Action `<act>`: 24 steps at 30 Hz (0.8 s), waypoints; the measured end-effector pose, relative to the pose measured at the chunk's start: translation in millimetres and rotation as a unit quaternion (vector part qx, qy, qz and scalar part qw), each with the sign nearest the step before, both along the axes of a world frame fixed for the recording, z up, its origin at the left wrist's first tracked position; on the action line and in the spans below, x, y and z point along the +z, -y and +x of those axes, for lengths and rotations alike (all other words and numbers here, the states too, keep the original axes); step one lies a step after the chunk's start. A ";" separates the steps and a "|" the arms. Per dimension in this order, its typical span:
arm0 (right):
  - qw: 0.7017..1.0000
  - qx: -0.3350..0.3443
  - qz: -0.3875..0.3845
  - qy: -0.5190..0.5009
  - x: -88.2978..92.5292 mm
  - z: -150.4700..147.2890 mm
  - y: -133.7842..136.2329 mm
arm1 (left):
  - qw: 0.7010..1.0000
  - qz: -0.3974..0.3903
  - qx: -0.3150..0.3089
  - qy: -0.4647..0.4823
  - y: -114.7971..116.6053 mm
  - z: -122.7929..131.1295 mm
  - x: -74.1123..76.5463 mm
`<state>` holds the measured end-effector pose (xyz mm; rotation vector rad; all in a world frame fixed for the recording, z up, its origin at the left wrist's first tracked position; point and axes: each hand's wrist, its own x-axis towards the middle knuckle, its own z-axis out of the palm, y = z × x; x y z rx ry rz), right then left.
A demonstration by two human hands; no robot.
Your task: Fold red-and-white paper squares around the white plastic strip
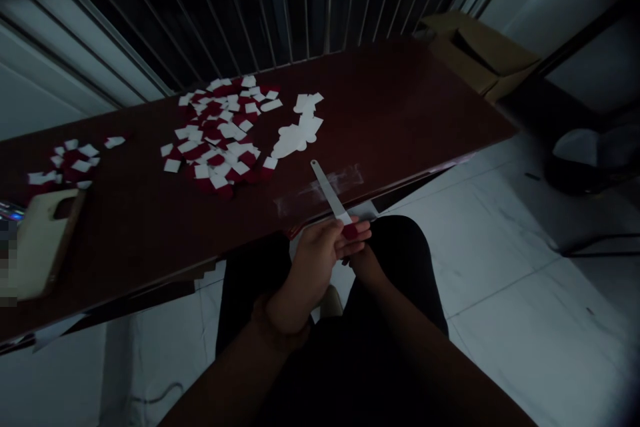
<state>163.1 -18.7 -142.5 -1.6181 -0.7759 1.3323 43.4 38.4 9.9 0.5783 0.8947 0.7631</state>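
My left hand [317,250] is palm up at the table's front edge, its thumb pressed on a small red piece [350,231] with a white end that lies across its fingers. From this piece a flat, pale strip [327,190] with a small hole at its far end points away over the table. My right hand [366,263] is just below and behind the left fingers; its own fingers are mostly hidden. Beyond the hands lie a large pile of red and white pieces [220,127] and a cluster of white cut-outs [300,133].
The dark red table [380,107] runs along a metal railing [305,7]. At its left are a smaller red and white pile [75,163] and a phone in a pale case [43,247]. A cardboard box [480,53] stands beyond the right end.
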 end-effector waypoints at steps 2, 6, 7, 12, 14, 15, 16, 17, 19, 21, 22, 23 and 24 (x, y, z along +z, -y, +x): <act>1.000 0.003 0.000 0.001 1.6 -1.2 -0.3 | 1.000 -0.001 -0.021 -0.019 2.8 -4.4 0.4; 1.000 0.006 -0.011 0.005 -0.5 -2.4 -1.8 | 0.967 0.120 -0.127 -0.186 14.5 -30.9 16.0; 1.000 0.006 -0.015 0.005 -2.7 -2.6 -2.2 | 0.943 0.181 -0.146 -0.238 14.5 -39.5 23.3; 0.999 0.008 -0.033 0.005 -17.3 -5.2 -2.8 | 0.781 0.436 -0.047 -0.445 -47.0 -70.3 58.0; 0.999 0.013 -0.034 0.005 -21.5 -6.5 -2.7 | 0.724 0.486 -0.009 -0.489 -93.3 -72.8 61.0; 0.999 0.015 -0.033 0.006 -23.0 -7.2 -2.8 | 0.696 0.503 -0.011 -0.513 -115.5 -72.3 59.9; 0.999 0.016 -0.030 0.007 -24.2 -7.8 -3.0 | 0.672 0.515 -0.026 -0.531 -135.1 -70.9 57.7; 0.999 0.018 -0.027 0.007 -25.3 -8.3 -3.3 | 0.653 0.523 -0.046 -0.546 -150.8 -68.7 54.8; 1.000 0.018 -0.022 0.008 -27.5 -9.1 -4.3 | 0.621 0.534 -0.081 -0.567 -169.1 -63.7 48.6; 1.000 0.015 -0.020 0.007 -29.9 -9.2 -5.4 | 0.590 0.545 -0.096 -0.588 -172.4 -59.4 44.0; 1.000 0.013 -0.020 0.006 -31.1 -9.0 -5.8 | 0.572 0.551 -0.097 -0.600 -170.6 -58.0 42.6; 1.000 0.010 -0.021 0.004 -32.1 -8.7 -6.2 | 0.553 0.555 -0.098 -0.614 -168.0 -57.2 41.6; 1.000 0.008 -0.021 0.002 -32.9 -8.4 -6.4 | 0.532 0.557 -0.100 -0.630 -165.6 -56.9 41.2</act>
